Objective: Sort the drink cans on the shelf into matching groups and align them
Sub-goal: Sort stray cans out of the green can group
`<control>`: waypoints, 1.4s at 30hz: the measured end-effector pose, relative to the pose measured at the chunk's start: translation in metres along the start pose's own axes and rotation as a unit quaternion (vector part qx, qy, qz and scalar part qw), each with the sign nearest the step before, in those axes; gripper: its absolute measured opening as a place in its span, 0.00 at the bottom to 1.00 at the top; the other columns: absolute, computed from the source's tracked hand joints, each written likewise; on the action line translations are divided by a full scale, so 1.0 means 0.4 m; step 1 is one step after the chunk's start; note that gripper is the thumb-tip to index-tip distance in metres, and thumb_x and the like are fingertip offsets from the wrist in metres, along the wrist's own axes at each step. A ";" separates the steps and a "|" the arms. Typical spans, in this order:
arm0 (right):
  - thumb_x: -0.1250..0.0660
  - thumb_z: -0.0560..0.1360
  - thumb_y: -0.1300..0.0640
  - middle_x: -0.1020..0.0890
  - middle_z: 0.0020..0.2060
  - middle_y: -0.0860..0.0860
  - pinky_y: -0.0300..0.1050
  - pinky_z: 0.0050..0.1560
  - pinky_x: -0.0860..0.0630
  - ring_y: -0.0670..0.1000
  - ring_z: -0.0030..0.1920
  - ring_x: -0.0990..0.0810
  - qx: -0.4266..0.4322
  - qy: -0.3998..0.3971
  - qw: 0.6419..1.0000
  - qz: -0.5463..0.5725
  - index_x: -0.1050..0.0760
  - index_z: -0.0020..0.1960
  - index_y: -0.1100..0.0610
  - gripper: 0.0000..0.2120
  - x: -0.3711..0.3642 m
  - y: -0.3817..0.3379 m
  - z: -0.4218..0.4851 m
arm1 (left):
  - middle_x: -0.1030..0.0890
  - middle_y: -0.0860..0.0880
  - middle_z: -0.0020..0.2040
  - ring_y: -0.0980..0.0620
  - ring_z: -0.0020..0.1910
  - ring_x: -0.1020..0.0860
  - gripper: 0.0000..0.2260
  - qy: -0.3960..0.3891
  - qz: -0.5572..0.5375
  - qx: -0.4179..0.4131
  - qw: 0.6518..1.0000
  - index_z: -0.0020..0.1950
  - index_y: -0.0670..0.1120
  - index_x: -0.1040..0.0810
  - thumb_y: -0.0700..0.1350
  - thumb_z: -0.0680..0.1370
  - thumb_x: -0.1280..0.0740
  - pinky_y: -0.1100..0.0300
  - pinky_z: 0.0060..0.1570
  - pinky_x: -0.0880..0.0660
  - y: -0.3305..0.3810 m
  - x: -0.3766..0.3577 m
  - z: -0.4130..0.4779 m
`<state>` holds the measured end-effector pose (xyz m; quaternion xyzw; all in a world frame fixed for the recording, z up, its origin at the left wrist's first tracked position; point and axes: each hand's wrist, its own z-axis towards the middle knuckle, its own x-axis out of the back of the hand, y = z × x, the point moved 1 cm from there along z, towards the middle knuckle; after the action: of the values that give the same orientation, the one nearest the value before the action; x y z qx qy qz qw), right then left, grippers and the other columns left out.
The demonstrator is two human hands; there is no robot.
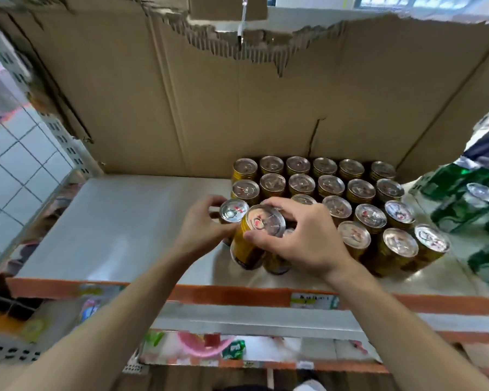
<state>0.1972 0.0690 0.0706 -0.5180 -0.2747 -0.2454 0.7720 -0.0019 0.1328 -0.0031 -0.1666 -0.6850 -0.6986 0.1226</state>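
Head view, looking down onto a shelf (124, 221) backed by torn cardboard (209, 108): right hand (299, 241) clawed from above over the lid of a gold can (261, 225), thumb and fingertips pinching its rim, the can tilted and apparently raised, likely for reseating in line. Left hand (201, 224) just to its left, thumb and fingers curled round the neighbouring can (233, 211), probably steadying it to hold the gap open. Beyond and right of the right hand, a tidy block of matching cans (360, 190) in rows, with green packs (458, 204) farther right as a separate group.
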 end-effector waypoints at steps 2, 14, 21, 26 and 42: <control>0.33 0.64 0.26 0.15 0.49 0.47 0.49 0.47 0.19 0.46 0.48 0.17 -0.005 0.004 1.000 -0.026 0.21 0.61 0.52 0.37 -0.010 -0.009 -0.014 | 0.19 0.53 0.54 0.57 0.53 0.21 0.26 -0.028 0.024 -0.021 0.999 0.59 0.47 0.22 0.47 0.64 0.18 0.65 0.46 0.24 -0.007 -0.003 0.003; 0.42 0.71 0.26 0.18 0.48 0.52 0.51 0.48 0.23 0.54 0.49 0.21 0.033 -0.012 0.969 -0.245 0.22 0.59 0.55 0.35 -0.110 -0.004 -0.010 | 0.20 0.53 0.55 0.53 0.56 0.22 0.18 -0.021 -0.106 -0.006 0.994 0.52 0.53 0.22 0.61 0.78 0.46 0.53 0.51 0.22 -0.032 0.069 -0.020; 0.38 0.71 0.30 0.21 0.55 0.55 0.48 0.57 0.30 0.52 0.56 0.26 0.103 0.025 0.957 -0.271 0.20 0.54 0.59 0.33 -0.158 0.036 -0.023 | 0.22 0.51 0.58 0.53 0.58 0.23 0.21 -0.029 -0.111 0.016 0.993 0.56 0.52 0.24 0.62 0.77 0.49 0.53 0.53 0.22 -0.069 0.101 -0.056; 0.41 0.70 0.26 0.20 0.62 0.52 0.55 0.64 0.30 0.53 0.66 0.29 0.061 -0.004 0.957 -0.284 0.21 0.60 0.56 0.37 -0.171 0.054 -0.033 | 0.23 0.51 0.63 0.51 0.62 0.24 0.24 -0.062 -0.091 0.027 0.994 0.65 0.51 0.27 0.63 0.76 0.45 0.52 0.59 0.23 -0.071 0.083 -0.089; 0.65 0.72 0.25 0.54 0.81 0.47 0.71 0.72 0.53 0.63 0.79 0.56 -0.171 -0.059 0.918 -0.352 0.51 0.79 0.39 0.38 -0.078 0.149 -0.067 | 0.34 0.61 0.66 0.60 0.63 0.31 0.40 -0.105 0.059 -0.054 0.991 0.78 0.55 0.52 0.55 0.76 0.29 0.62 0.62 0.33 0.013 -0.055 -0.105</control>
<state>0.2185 0.0674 0.0017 -0.5254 -0.4384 -0.5132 0.5181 0.0177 0.0896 -0.0076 -0.2858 -0.6441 -0.7048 0.0815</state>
